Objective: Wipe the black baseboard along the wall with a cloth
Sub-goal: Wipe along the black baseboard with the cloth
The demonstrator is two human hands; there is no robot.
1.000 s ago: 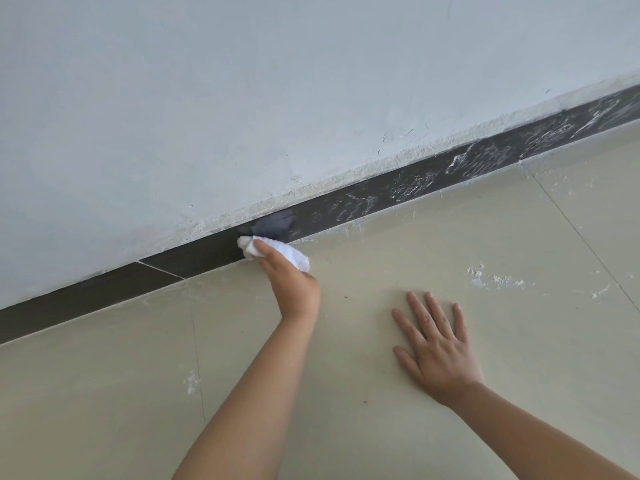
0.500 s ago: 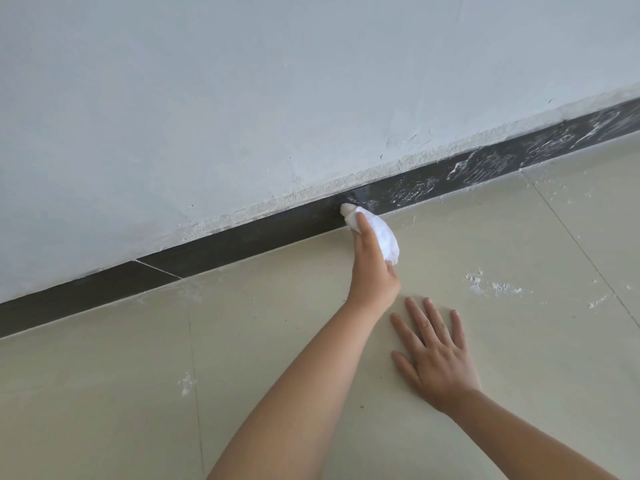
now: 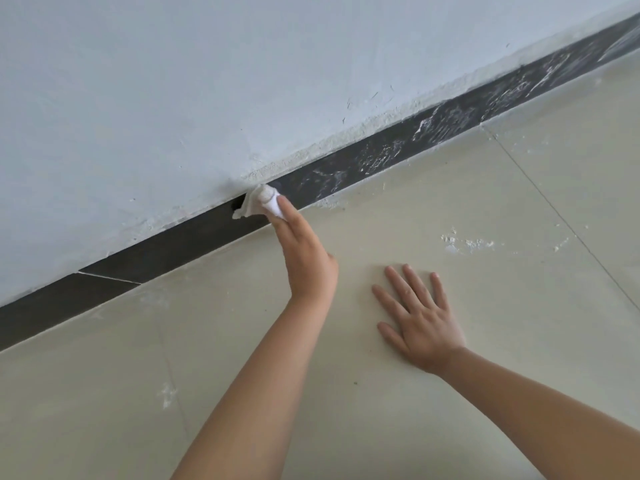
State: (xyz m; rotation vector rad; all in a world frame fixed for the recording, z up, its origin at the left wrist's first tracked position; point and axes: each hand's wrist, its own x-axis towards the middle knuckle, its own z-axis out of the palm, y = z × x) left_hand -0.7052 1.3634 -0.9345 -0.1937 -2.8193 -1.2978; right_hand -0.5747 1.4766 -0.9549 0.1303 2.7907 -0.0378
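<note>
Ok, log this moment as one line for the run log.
left hand presses white cloth on black baseboard | right hand flat on floor tile | white smears remain rightward

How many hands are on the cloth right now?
1. The left hand presses the white cloth against the black baseboard; the right hand rests flat on the floor tile, apart from the cloth.
</note>
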